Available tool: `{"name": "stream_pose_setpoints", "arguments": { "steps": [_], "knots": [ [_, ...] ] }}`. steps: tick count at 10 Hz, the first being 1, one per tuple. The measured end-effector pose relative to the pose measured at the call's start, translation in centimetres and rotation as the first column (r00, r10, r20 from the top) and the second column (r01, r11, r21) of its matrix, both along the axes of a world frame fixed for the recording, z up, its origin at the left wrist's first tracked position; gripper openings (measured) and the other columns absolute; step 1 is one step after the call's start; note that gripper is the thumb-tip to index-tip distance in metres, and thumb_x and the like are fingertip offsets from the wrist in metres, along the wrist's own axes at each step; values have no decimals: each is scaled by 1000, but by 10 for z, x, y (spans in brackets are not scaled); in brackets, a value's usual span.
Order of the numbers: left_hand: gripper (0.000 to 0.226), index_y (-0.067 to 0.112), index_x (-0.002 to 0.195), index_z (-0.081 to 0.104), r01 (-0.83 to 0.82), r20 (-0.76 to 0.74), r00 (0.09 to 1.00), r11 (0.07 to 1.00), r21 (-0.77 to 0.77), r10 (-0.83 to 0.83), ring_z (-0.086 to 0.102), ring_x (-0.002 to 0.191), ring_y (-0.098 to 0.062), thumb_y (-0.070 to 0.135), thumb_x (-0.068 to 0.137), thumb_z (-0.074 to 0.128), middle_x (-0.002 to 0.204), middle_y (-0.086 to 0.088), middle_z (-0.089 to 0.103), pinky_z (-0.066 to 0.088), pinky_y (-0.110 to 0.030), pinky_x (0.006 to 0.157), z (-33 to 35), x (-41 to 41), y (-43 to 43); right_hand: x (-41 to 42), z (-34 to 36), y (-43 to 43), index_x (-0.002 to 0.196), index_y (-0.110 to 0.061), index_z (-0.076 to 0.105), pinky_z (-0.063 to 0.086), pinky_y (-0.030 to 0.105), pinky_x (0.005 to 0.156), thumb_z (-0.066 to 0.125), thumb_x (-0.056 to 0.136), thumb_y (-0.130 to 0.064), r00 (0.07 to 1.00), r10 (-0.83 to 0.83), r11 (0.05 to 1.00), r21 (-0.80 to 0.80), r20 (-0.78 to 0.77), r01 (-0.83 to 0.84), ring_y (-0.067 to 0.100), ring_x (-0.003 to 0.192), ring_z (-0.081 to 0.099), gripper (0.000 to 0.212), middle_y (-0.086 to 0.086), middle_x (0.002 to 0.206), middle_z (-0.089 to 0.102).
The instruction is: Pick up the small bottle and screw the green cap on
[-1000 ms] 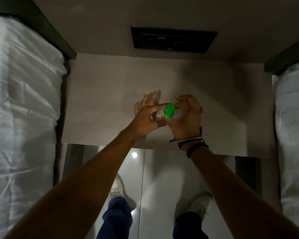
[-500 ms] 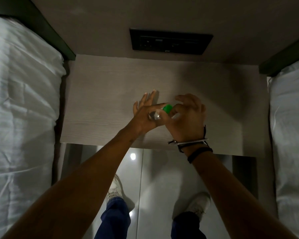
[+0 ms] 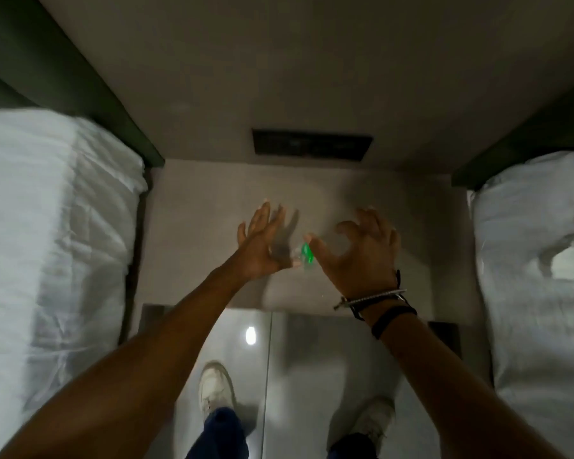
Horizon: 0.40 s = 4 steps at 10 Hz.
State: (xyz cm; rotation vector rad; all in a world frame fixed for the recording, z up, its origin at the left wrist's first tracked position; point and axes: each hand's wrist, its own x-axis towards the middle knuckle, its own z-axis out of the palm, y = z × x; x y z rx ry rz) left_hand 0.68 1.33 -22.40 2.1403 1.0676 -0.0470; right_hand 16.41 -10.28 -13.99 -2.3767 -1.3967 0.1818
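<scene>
The small clear bottle point(image 3: 295, 255) with the green cap point(image 3: 306, 252) on its end is over the light wooden nightstand point(image 3: 206, 226), in the gap between my two hands. The picture is blurred by motion. My left hand point(image 3: 262, 241) is just left of the bottle with its fingers stretched out and spread. To the right of the cap, my right hand point(image 3: 362, 253) has curled, parted fingers. Both thumbs lie close to the bottle, and neither hand is wrapped around it. I cannot tell if the bottle rests on the top.
White bedding flanks the nightstand, one bed on the left point(image 3: 47, 243) and one on the right point(image 3: 537, 260). A dark socket panel point(image 3: 312, 145) is on the wall behind. Below the front edge are the glossy floor and my white shoes point(image 3: 214, 385).
Both hands were together on the bottle and cap; now they have come apart with fingers spread. The camera has tilted up, so the nightstand sits lower in view.
</scene>
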Motion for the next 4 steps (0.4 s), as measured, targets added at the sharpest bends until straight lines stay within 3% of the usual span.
{"name": "stream_pose_setpoints", "arguments": {
  "steps": [1,2,3,4],
  "knots": [
    [91,41,145,2,11,75,997,985,169,-24,-16,143,-12,68,76,54,158,3,-17,-8,-53,115,133,-9,28,28,121,23,106,-14,62,30,63,105,62,74,-62,990,118,980,155,70,-128,37,133,37,57,18,139,49],
    [75,30,146,19,-17,211,969,818,575,-129,1,146,-17,60,84,47,159,-5,2,2,-56,115,308,0,66,65,300,69,125,-15,53,21,60,111,57,80,-59,948,157,886,384,275,-258,33,141,26,64,16,152,33],
    [66,23,145,25,-172,325,899,445,879,-295,13,145,-23,55,90,40,157,-12,16,5,-54,114,516,15,94,88,512,102,139,-15,36,18,59,110,39,89,-61,881,26,687,633,472,-359,33,141,23,68,17,155,25],
    [64,21,147,19,-332,326,891,35,943,-318,11,145,-24,54,94,36,157,-13,17,1,-54,113,711,16,102,98,695,101,145,-15,19,11,60,112,21,92,-62,818,-183,650,692,545,-315,31,144,16,71,15,158,16]
  ]
}}
